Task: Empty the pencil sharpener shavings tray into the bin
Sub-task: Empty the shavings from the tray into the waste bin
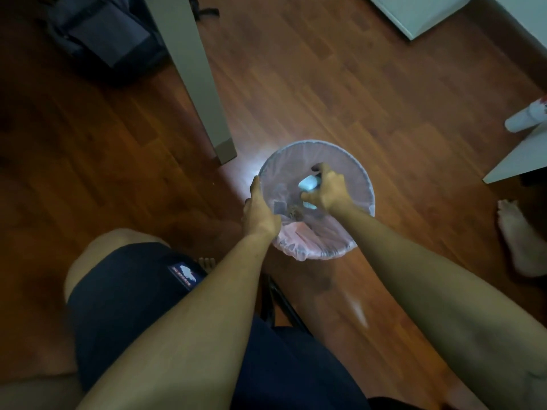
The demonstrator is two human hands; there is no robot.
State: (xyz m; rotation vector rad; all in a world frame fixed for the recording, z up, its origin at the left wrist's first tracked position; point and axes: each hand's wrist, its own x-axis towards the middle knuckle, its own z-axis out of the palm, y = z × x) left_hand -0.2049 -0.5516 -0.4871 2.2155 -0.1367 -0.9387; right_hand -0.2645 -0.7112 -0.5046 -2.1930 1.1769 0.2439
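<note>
A round bin (pixel 352 164) lined with a pale pink bag stands on the wooden floor in front of my chair. My right hand (pixel 328 190) hovers over the bin's mouth, shut on a pale blue pencil sharpener (pixel 307 183). My left hand (pixel 259 213) rests at the bin's left rim, fingers curled around a small clear part that I cannot make out well. A brown clump of shavings (pixel 294 213) lies inside the bag below both hands.
A grey table leg (pixel 204 84) stands to the left behind the bin. A dark bag (pixel 100 34) lies at far left. White furniture (pixel 515 158) and a white bottle (pixel 527 116) sit at right. Another person's bare foot (pixel 518 238) is at the right edge.
</note>
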